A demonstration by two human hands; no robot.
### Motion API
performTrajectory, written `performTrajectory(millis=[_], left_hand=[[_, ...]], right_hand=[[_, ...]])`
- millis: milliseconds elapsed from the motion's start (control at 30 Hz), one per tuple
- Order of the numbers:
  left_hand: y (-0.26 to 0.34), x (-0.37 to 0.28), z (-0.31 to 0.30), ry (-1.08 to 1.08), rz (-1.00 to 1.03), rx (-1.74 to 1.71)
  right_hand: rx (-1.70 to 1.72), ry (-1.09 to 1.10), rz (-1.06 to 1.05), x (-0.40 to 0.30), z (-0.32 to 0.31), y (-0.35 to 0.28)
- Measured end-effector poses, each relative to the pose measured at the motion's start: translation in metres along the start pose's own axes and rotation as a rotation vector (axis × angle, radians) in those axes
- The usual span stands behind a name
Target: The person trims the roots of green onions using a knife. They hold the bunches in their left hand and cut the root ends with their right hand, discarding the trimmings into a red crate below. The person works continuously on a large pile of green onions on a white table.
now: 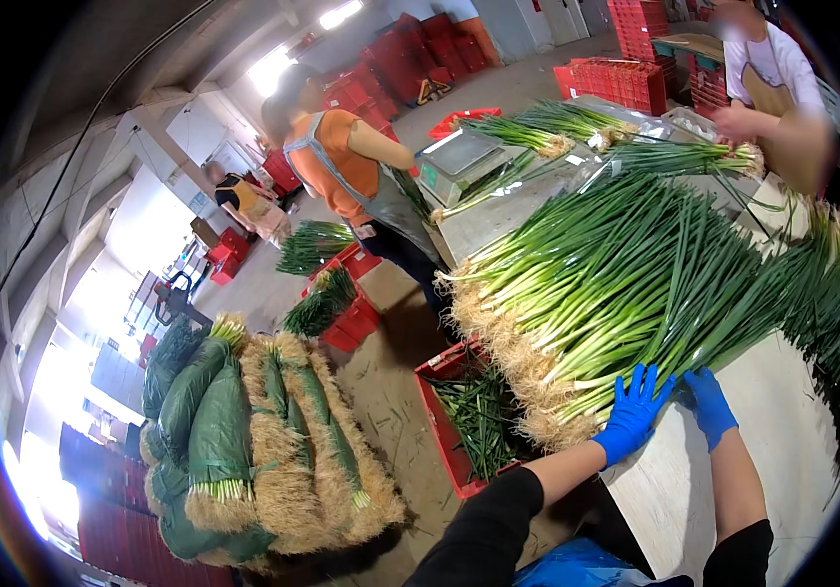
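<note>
A broad heap of spring onions (611, 293) with pale roots lies on the table (765, 411), roots to the left and green leaves to the right. My left hand (633, 414), in a blue glove, rests on the near edge of the heap with its fingers spread. Close beside it, my right hand (710, 403), also gloved in blue, touches the leaves at the table surface; its fingertips are partly hidden, so its grip is unclear. Another pile of spring onions (831, 293) hangs over the table's right side.
Below the table's left edge stands a red crate (457, 462) of green leaves. Wrapped onion bundles (222, 440) are stacked on the floor at left. A scale (457, 158) sits at the far end, near a person in orange (339, 161). Another person (779, 95) handles onions at far right.
</note>
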State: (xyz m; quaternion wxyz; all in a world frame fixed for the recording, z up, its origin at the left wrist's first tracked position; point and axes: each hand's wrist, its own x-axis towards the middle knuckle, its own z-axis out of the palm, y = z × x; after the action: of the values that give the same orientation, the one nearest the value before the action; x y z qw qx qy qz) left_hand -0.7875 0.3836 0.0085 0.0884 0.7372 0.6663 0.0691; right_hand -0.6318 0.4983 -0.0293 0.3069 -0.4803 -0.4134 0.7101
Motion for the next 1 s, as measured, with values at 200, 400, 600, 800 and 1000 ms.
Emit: performTrajectory(millis=[200, 400, 600, 800, 1000], left_hand=[[-0.019, -0.002, 0.027, 0.124, -0.001, 0.017], [-0.022, 0.018, 0.058, 0.283, 0.090, 0.125], [0.014, 0.002, 0.017, -0.082, 0.197, 0.135], [0.090, -0.079, 0.013, 0.012, -0.105, 0.315], [0.196, -0.120, 0.083, 0.042, 0.256, 0.192]], right_hand=[[-0.188, 0.161, -0.056, -0.055, -0.011, 0.006], [-0.415, 0.336, -0.073, -0.200, -0.080, 0.037], [-0.795, 0.750, -0.003, -0.434, -0.146, 0.088], [-0.788, 1.117, 0.225, -0.626, -0.218, 0.181], [-0.685, 1.272, 0.382, -0.794, -0.243, 0.291]])
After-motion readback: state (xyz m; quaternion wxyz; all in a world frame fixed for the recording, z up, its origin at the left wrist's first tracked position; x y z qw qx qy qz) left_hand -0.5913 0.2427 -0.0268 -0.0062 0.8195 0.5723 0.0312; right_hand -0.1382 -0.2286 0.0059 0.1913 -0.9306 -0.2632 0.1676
